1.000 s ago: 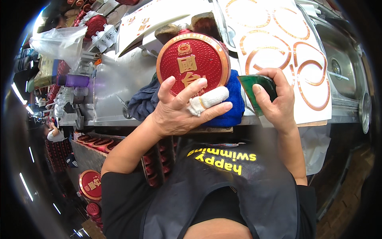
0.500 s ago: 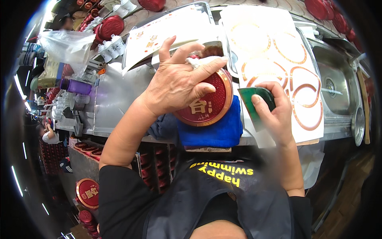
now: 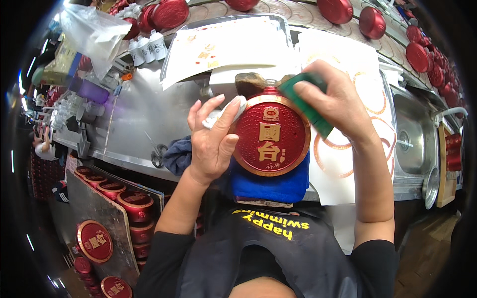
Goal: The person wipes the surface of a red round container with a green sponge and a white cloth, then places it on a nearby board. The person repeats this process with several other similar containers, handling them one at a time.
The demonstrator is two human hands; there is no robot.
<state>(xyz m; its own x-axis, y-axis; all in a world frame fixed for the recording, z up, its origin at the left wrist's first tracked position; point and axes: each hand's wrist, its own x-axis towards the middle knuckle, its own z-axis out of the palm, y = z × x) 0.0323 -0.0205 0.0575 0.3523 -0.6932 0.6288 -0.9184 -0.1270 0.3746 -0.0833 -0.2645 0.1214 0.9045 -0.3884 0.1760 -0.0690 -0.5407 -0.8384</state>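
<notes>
A round, flat red bottle (image 3: 271, 136) with raised gold characters and a gold rim lies face up on a folded blue towel (image 3: 268, 188). Its neck points away from me, between two dark brown blocks (image 3: 250, 83). At the bottle's left edge is my left hand (image 3: 209, 149), fingers partly spread, with a crumpled white cloth (image 3: 214, 119) tucked between them. My right hand (image 3: 340, 102) grips a flat green scraper (image 3: 309, 104) at the bottle's upper right rim. Whether the scraper's edge touches the rim is hard to tell.
White sheets with orange-gold ring decals (image 3: 370, 94) lie to the right, before a steel sink (image 3: 415, 144). A tray (image 3: 285, 35) of printed sheets stands behind. Scissors (image 3: 158, 155) and a dark cloth (image 3: 180, 155) rest at left. Red bottles (image 3: 135, 203) are stacked lower left.
My left hand has drawn back off the bottle's face to its left edge, keeping the white cloth. My right hand has carried the scraper up and over to the bottle's rim.
</notes>
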